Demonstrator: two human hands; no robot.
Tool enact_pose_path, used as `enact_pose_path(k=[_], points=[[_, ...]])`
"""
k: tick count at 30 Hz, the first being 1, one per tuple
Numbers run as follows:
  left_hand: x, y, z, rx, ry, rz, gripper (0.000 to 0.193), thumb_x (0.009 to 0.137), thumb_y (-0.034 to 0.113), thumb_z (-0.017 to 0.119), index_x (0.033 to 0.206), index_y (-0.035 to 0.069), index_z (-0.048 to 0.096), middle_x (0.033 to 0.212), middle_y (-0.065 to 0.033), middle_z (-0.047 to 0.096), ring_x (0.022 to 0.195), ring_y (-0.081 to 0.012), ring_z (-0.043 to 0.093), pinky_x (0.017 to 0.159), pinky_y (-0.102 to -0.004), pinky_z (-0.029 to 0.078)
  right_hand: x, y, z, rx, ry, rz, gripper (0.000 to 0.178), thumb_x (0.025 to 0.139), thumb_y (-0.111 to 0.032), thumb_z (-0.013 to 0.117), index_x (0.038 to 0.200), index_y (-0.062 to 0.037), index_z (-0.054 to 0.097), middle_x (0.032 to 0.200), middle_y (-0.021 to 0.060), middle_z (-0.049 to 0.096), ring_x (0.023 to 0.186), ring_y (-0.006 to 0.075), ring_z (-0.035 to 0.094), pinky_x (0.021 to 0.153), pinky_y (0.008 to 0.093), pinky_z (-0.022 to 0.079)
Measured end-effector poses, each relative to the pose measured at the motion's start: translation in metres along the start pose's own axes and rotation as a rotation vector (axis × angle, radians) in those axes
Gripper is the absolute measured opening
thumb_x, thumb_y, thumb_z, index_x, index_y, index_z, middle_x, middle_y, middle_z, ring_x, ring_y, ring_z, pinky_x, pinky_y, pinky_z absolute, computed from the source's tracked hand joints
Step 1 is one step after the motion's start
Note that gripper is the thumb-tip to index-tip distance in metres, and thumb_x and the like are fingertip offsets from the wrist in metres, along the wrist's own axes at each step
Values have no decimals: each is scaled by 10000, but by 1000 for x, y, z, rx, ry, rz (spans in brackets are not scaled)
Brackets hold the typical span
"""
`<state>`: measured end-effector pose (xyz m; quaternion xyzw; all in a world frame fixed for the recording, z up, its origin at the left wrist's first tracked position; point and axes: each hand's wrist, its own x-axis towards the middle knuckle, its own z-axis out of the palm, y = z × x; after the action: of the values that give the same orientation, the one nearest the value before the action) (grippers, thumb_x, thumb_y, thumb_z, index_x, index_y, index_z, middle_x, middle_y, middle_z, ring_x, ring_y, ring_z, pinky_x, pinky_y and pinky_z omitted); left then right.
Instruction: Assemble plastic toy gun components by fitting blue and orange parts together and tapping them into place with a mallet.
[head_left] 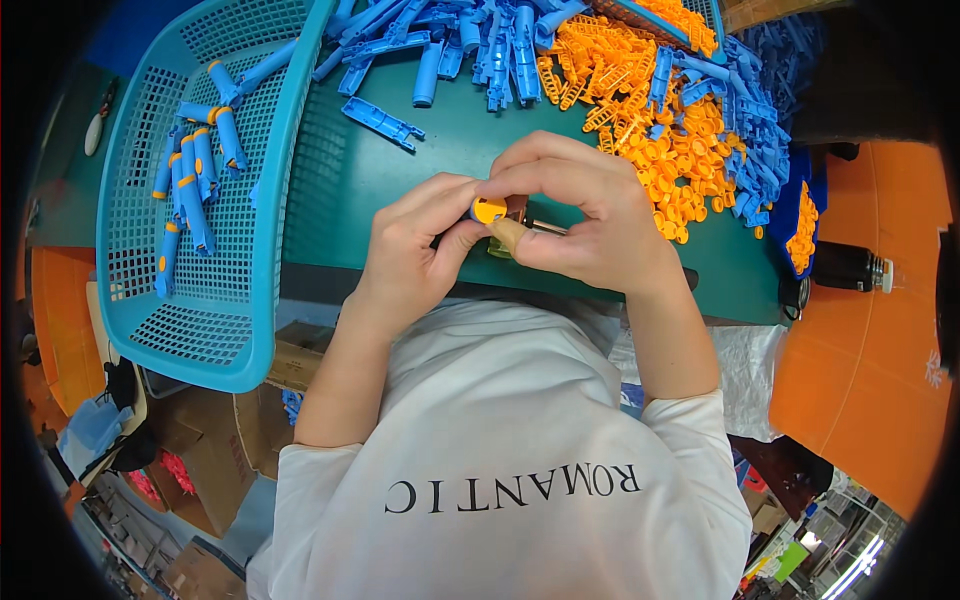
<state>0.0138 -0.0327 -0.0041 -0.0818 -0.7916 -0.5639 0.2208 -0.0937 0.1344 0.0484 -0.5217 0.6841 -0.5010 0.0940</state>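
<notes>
Close in front of my body, both hands grip one small piece with a round orange cap (489, 210). A bit of blue shows at the cap's left edge; most of the rest is hidden by my fingers. My left hand (412, 240) pinches it from the left, thumb below and fingers above. From the right, my right hand (590, 205) has its fingertips at the top and its thumb, with a tan covering on the tip, against the lower edge. Just behind the right thumb, a metal rod (548, 228) and a yellowish-green part are partly visible.
A light-blue basket (270, 220) at the left holds several blue tubes with orange ends (190, 185). Blue half-shells (383, 122) lie along the far side of the green table (335, 215). Orange caps (680, 180) and orange ladder-like strips are heaped at the right. A black bottle (845, 267) lies beyond.
</notes>
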Motion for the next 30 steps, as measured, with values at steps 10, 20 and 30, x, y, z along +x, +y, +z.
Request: enact_pose_path(k=[10, 20, 30], points=[[-2, -3, 4, 1, 28, -27, 207, 863, -12, 720, 1068, -25, 701, 955, -140, 704, 794, -250, 675, 706, -312, 536, -64, -19, -2, -701, -4, 416, 159, 812, -54, 749, 888, -24, 612, 916, 109, 588, 837, 350, 553, 779, 424, 452], [-3, -4, 7, 51, 96, 27, 227, 834, -5, 760, 1057, -16, 714, 943, -125, 706, 771, -230, 677, 680, -312, 539, -39, -80, -23, -458, 74, 170, 221, 888, -22, 690, 1105, -13, 652, 784, 117, 609, 611, 309, 603, 543, 379, 477], [-7, -4, 7, 71, 104, 7, 238, 824, -8, 768, 1057, -6, 719, 942, -121, 705, 766, -238, 677, 672, -314, 540, -27, -97, -20, -631, -4, 394, 202, 896, 33, 662, 1096, 60, 662, 775, 184, 612, 648, 310, 600, 584, 345, 452]])
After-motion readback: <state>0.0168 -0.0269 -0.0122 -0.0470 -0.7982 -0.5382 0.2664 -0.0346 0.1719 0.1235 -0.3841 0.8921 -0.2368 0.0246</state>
